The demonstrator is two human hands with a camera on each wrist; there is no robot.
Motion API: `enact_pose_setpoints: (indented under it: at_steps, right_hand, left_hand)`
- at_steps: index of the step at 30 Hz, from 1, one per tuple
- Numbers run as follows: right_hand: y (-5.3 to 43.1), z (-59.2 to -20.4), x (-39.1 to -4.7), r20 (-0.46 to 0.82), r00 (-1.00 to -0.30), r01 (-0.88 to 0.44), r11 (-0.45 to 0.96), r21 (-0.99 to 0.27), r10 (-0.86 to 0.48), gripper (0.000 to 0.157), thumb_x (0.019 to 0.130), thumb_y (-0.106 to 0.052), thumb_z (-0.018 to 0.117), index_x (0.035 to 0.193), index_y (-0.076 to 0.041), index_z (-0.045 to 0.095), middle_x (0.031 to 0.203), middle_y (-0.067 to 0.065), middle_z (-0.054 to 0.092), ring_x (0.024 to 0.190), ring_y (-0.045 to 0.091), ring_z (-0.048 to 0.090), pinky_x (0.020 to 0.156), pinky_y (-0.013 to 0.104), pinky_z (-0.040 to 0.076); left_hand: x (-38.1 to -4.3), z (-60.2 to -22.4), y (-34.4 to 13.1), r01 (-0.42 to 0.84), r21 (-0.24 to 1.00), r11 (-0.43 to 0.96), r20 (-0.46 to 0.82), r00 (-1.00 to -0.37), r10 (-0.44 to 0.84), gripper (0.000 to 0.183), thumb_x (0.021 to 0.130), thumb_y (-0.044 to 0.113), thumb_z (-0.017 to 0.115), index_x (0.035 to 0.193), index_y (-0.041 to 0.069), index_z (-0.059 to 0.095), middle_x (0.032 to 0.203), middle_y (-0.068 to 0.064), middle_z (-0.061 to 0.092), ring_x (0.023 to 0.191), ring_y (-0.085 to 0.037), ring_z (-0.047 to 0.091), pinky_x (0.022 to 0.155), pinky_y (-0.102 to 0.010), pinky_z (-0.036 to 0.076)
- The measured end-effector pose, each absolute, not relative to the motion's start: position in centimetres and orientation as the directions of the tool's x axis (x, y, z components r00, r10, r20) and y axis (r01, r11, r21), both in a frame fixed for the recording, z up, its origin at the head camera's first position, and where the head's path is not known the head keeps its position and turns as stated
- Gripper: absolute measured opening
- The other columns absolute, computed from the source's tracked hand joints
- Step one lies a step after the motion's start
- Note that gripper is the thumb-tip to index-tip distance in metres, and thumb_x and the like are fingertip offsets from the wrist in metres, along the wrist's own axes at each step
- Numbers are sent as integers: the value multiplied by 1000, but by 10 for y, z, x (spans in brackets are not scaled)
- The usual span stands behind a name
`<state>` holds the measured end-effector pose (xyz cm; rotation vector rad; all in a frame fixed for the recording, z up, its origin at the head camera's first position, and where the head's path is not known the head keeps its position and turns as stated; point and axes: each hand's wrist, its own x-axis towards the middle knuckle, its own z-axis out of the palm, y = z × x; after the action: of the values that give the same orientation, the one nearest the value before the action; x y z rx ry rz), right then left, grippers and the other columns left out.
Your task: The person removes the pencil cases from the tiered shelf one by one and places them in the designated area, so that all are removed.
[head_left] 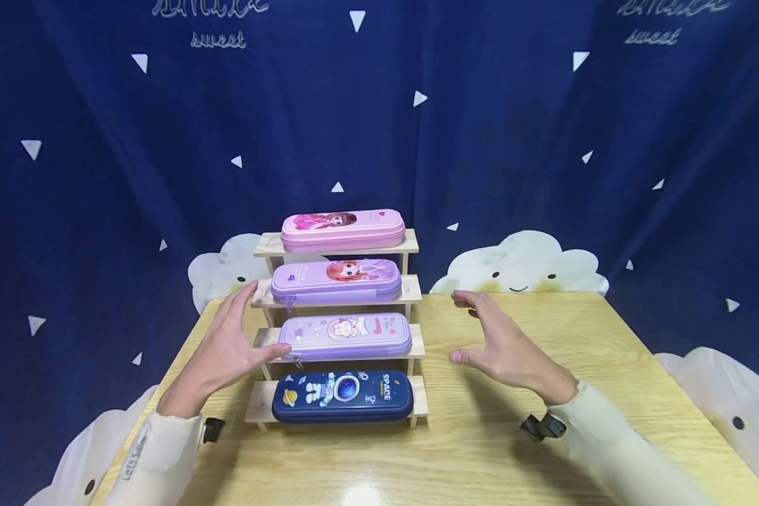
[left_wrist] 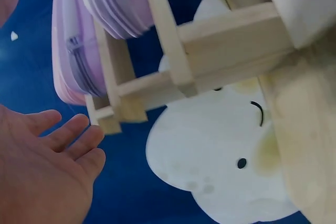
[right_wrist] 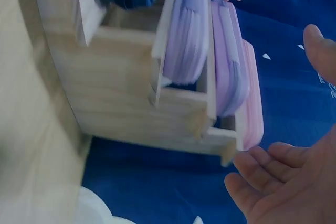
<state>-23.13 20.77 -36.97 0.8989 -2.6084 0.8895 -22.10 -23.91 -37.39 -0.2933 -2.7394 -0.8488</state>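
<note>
A stepped wooden rack (head_left: 261, 403) bears one pencil case on each tier. The top case is pink (head_left: 379, 225), and below it lies a purple case (head_left: 303, 277) with a red-haired girl on it. Under that is a lilac case (head_left: 348, 348) with a cartoon figure. A navy space case (head_left: 386, 397) occupies the lowest tier. My left hand (head_left: 228, 348) is held at the rack's left side, fingers spread; its thumb overlaps the lilac case's corner, contact unclear. My right hand (head_left: 506, 348) hovers right of the rack, thumb and fingers apart, holding nothing.
The rack stands on a light wooden table (head_left: 481, 457). Behind it hangs a dark blue curtain (head_left: 512, 140) with white triangles and smiling clouds (head_left: 521, 260). Small black cameras (head_left: 544, 426) are worn at both wrists.
</note>
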Motion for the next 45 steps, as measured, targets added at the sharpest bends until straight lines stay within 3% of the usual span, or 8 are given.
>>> enact_pose_setpoints:
  at_steps: [8, 14, 21, 29, 36, 45]
  right_hand:
    - [196, -383, -225, 386, -772, -630, 527, -570, -506, 76, 82, -32, 84, 143, -4, 47, 141, 9, 58, 129, 27, 58, 110, 46, 50]
    - [190, -391, -225, 412, -733, -664, 436, -608, -542, 69, 81, -26, 84, 138, -4, 52, 136, 5, 62, 125, 23, 61, 110, 36, 51]
    - [175, -402, -219, 369, -722, -655, 404, -639, -586, 70, 79, -31, 85, 137, -9, 54, 136, 4, 63, 127, 22, 61, 112, 39, 50]
    - [162, -416, -213, 356, -688, -678, 385, -626, -633, 74, 77, -28, 86, 141, -10, 53, 140, 4, 62, 127, 24, 62, 109, 47, 52]
    - [155, -426, -211, 311, -692, -661, 400, -635, -652, 79, 76, -42, 86, 142, -13, 53, 142, 3, 61, 128, 19, 61, 110, 43, 51]
    - [148, -439, -214, 268, -692, -646, 411, -643, -670, 81, 75, -33, 86, 146, -15, 50, 147, -2, 56, 136, 21, 56, 116, 47, 45]
  left_hand:
    - [-225, -389, -259, 267, 591, 762, 289, -951, 109, 120, 73, 49, 87, 160, 4, 18, 159, -27, 32, 144, -46, 35, 115, -72, 32]
    - [-232, -402, -268, 257, 659, 707, 241, -962, 125, 113, 75, 40, 88, 158, 1, 22, 159, -27, 34, 144, -46, 35, 116, -71, 30]
    - [-239, -413, -272, 270, 751, 603, 188, -962, 196, 108, 77, 27, 88, 157, -5, 22, 158, -31, 33, 146, -52, 31, 120, -71, 24]
    - [-244, -425, -270, 200, 776, 598, 101, -976, 195, 99, 78, 29, 88, 153, -2, 31, 155, -29, 39, 149, -53, 26, 121, -72, 21]
    - [-248, -429, -269, 185, 770, 610, 90, -979, 183, 98, 77, 33, 89, 150, -3, 35, 154, -28, 41, 150, -52, 28, 122, -68, 23]
    - [-249, -432, -270, 142, 749, 647, 71, -988, 135, 94, 74, 39, 90, 146, 0, 43, 150, -26, 48, 147, -51, 34, 121, -66, 29]
